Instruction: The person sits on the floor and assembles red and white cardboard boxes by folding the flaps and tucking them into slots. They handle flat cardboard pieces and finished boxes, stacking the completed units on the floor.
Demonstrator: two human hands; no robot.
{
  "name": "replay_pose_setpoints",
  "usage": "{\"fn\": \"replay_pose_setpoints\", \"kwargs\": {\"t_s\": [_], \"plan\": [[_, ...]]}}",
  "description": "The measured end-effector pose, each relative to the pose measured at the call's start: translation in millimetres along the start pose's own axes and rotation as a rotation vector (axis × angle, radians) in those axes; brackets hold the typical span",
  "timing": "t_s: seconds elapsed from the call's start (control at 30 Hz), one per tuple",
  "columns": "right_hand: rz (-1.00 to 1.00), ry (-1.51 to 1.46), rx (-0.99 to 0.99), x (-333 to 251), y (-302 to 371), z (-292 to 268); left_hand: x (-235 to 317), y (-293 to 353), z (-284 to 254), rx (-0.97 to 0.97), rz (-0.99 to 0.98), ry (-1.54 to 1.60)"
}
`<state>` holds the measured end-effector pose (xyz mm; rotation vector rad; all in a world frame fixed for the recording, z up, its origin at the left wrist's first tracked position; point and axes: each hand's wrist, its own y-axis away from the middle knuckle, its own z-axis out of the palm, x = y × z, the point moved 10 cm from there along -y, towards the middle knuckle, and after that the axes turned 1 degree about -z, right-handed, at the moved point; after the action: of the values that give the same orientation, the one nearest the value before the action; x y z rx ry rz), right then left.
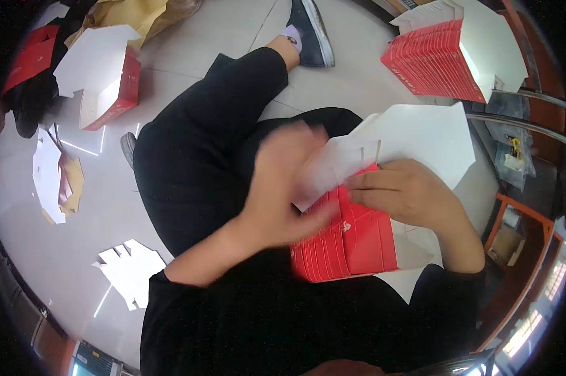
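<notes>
Both hands work a half-formed red-and-white cardboard box (352, 241), its white flaps still open. The left hand (283, 188) lies blurred and spread against a flap beside the box; the right hand (402, 191) pinches the box's upper edge. A finished-looking red-and-white folded carton (107, 88) lies well apart from the box on the pale floor (189, 50).

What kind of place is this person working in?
Probably an informal packing or box-folding workroom. The person sits on a tiled floor with a stack of flat red-and-white cartons in both hands, another stack nearby, and white cardboard cutouts scattered around.

Glossy red cardboard box blanks (348, 241) with matt white paper insides, over smooth floor tiles (107, 207)
</notes>
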<state>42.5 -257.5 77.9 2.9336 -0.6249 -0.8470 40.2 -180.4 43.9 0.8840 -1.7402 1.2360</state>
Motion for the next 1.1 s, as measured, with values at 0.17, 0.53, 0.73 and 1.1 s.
{"fn": "replay_pose_setpoints", "kwargs": {"t_s": [0.17,0.53,0.73,1.1], "plan": [[-0.001,0.043,-0.071,0,-6,5,-74,2,18,-0.120,-0.631,0.241],[0.175,-0.055,-0.232,2,-23,11,-52,3,10,-0.054,-0.469,0.167],[-0.084,0.010,0.090,-6,-8,-12,-56,10,12,-0.098,-0.504,0.130],[-0.135,0.008,-0.016,-16,-18,-3,-53,3,5,-0.124,-0.475,0.075]]}}
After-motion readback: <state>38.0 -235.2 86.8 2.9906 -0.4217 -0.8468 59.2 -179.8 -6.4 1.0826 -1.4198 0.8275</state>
